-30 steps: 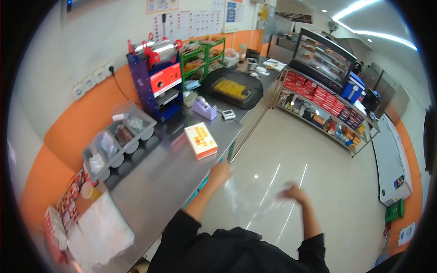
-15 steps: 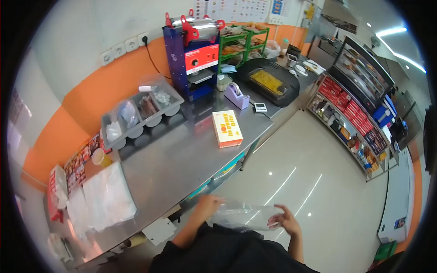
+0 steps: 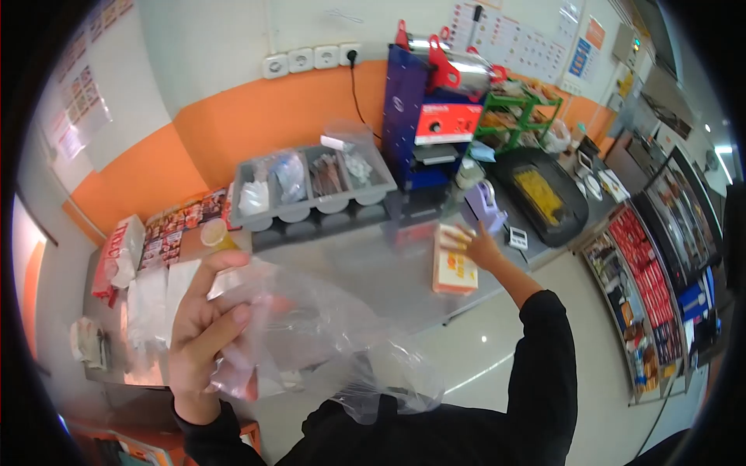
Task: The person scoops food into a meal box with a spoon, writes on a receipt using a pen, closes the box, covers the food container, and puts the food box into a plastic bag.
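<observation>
My left hand (image 3: 208,334) is raised close to the camera, its fingers pinched on a clear plastic bag (image 3: 326,334) that hangs open to the right across my front. My right hand (image 3: 475,247) reaches over the steel counter (image 3: 365,268), fingers spread at the upper part of a white and yellow box (image 3: 454,268) with orange lettering. Whether the fingertips press on the box cannot be made out. A purple tape dispenser (image 3: 486,206) stands just behind that hand, and a small white timer (image 3: 517,238) lies to its right.
A grey divided bin (image 3: 311,203) holds packets at the back. A blue machine (image 3: 408,116) with a red panel stands beside it. Farther right is a black tray (image 3: 575,225) with yellow food. White bags (image 3: 148,303) and a cup (image 3: 215,234) are at the left.
My left hand has risen leftward with the bag. My right hand has let go of the bag and moved out to the box. The view has shifted, so the counter looks nearer.
</observation>
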A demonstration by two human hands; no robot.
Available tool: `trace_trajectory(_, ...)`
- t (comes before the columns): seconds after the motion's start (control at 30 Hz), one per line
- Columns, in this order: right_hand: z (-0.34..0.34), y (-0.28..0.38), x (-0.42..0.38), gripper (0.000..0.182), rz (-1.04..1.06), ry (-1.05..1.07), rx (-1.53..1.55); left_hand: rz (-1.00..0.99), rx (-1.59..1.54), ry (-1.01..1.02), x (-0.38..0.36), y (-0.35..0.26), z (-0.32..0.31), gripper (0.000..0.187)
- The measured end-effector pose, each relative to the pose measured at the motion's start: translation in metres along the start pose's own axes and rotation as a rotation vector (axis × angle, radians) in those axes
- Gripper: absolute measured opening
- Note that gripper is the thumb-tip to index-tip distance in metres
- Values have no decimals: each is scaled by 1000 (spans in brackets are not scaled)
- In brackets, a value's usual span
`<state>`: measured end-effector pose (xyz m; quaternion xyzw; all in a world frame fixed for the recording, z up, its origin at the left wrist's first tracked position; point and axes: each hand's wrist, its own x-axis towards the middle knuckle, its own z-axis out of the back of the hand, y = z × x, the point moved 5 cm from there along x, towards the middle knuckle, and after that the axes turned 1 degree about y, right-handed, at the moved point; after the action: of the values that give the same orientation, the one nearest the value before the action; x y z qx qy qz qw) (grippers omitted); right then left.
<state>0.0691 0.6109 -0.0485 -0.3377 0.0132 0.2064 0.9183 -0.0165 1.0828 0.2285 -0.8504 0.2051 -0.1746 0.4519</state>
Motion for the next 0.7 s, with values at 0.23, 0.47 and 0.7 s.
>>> trace_trajectory(0.23,-18,-1,17,114,230,173,327,277,269,81,99,21,24,58)
trace_trajectory(0.47,35,-69,-14,112,-25,165,891,265,276,52,181,48,17,67)
trace_trajectory(0.7,226,-191,-24,110,64,129,828,171,147,73,202,65,-10,66)
